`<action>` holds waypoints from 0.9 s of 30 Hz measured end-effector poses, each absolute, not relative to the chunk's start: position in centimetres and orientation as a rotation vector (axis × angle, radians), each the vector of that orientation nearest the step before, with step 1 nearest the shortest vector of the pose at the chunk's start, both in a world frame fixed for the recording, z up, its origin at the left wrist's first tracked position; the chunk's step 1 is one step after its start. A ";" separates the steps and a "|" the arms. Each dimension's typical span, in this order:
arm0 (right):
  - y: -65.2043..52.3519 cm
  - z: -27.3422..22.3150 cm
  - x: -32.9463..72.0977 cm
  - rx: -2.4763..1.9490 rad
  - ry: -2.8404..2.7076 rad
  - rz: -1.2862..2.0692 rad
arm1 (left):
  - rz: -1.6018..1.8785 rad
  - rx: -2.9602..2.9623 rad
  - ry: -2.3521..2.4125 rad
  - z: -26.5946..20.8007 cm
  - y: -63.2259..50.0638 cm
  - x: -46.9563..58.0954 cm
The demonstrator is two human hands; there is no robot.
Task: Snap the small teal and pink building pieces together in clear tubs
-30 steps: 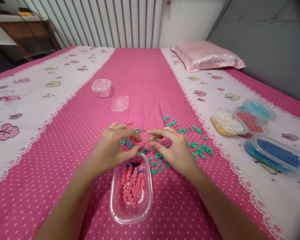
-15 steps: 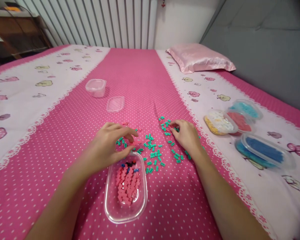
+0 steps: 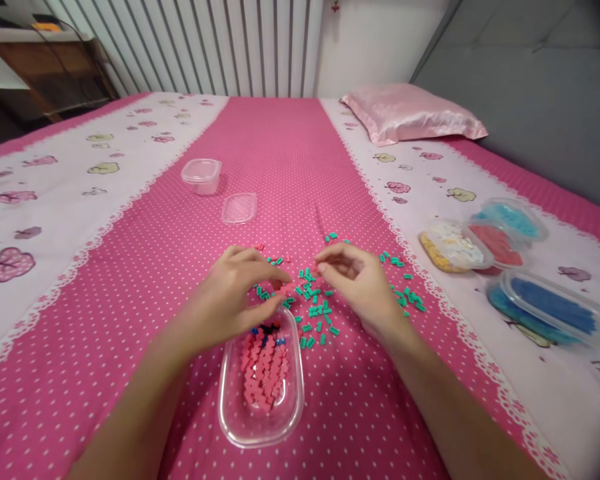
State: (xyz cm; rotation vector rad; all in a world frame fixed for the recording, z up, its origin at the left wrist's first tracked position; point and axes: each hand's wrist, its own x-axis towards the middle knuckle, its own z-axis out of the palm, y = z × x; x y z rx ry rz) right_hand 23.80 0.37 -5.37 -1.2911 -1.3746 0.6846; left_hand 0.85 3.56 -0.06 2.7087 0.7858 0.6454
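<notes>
My left hand (image 3: pixel 233 290) is closed in a pinch on small pink building blocks (image 3: pixel 287 289), just above the far rim of a clear plastic container (image 3: pixel 261 427). Inside it lie rows of joined pink blocks (image 3: pixel 264 377), with a few blue, black and red pieces at the far end. Across from it, my right hand (image 3: pixel 363 283) has its thumb and forefinger together on a small pink block (image 3: pixel 317 269). Loose green blocks (image 3: pixel 320 310) are scattered on the bedspread between and around both hands, partly hidden by them.
Lidded containers of white and yellow (image 3: pixel 455 247), red (image 3: pixel 497 245), light blue (image 3: pixel 511 219) and dark blue pieces (image 3: pixel 550 307) stand at the right. A clear tub (image 3: pixel 201 177) and a flat lid (image 3: pixel 239 208) lie further back. A pink pillow (image 3: pixel 413 113) rests by the grey headboard (image 3: pixel 540 87).
My right hand has moved left from the green pile at the right, close to my left hand, with a pink block in its fingertips. The left hand keeps its pinch over the container's far rim.
</notes>
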 end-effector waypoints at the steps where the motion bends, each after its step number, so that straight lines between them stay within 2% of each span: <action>1: 0.1 -5.4 23.0 -1.232 -1.372 0.758 | 0.660 2.702 0.781 -0.1 3.5 0.9; 9: -0.6 -5.6 21.1 -1.033 -1.319 0.943 | 0.686 2.694 0.781 -0.4 3.5 0.7; 27: -1.1 -5.5 20.9 -0.986 -1.415 0.806 | 0.748 2.654 0.766 0.3 3.0 1.2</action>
